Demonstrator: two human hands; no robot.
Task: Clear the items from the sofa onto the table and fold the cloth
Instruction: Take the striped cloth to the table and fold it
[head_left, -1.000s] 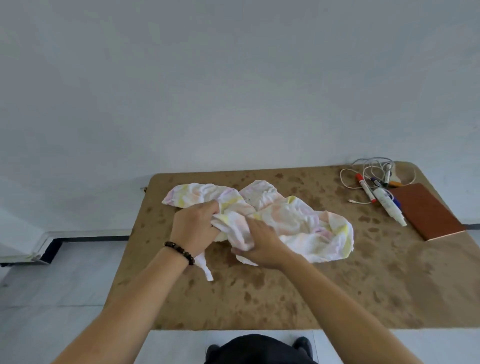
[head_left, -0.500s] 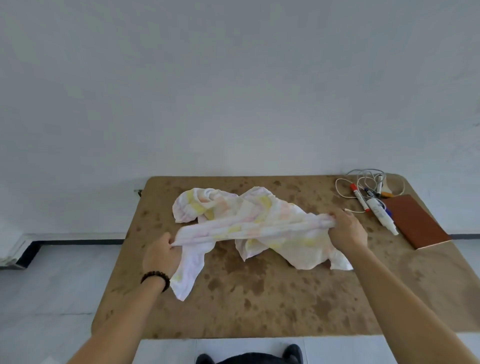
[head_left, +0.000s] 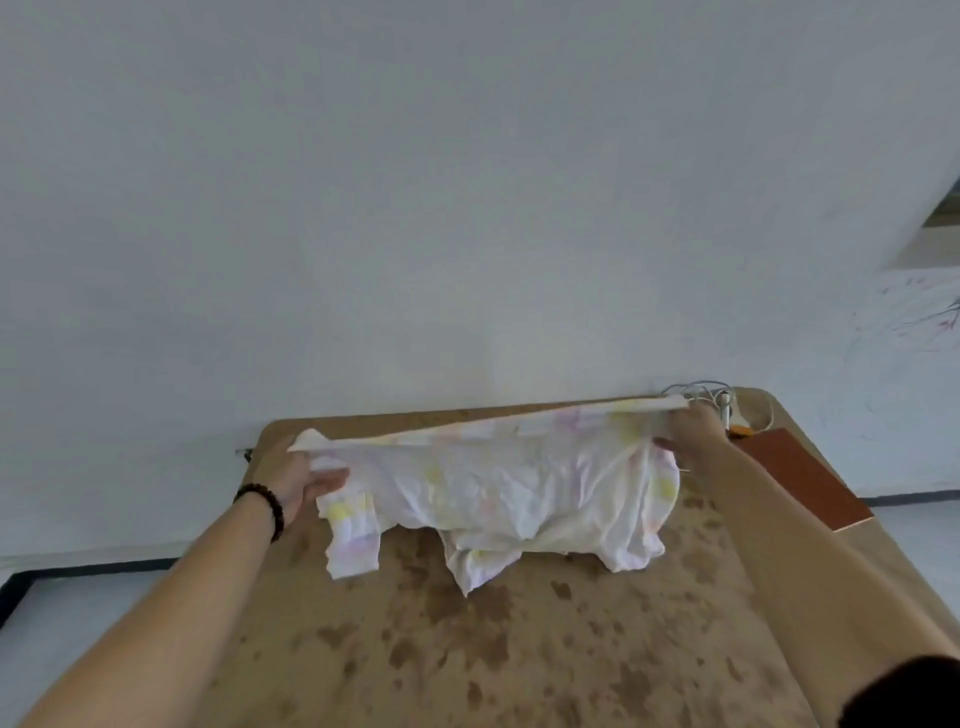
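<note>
Left hand (head_left: 296, 478) and right hand (head_left: 693, 428) fingers pinch the crumpled white pastel-blotched cloth (head_left: 509, 483) taut above the mottled brown table (head_left: 519, 649), toward its far edge.

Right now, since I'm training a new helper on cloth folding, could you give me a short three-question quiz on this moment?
1. True or false: the cloth is stretched between the left hand and the right hand.
2. What lies on the table just right of the right hand? A) notebook B) cup C) phone
3. Fill in: the left hand's wrist wears a bead ____.

Key: 1 true; 2 A; 3 bracelet.
</note>
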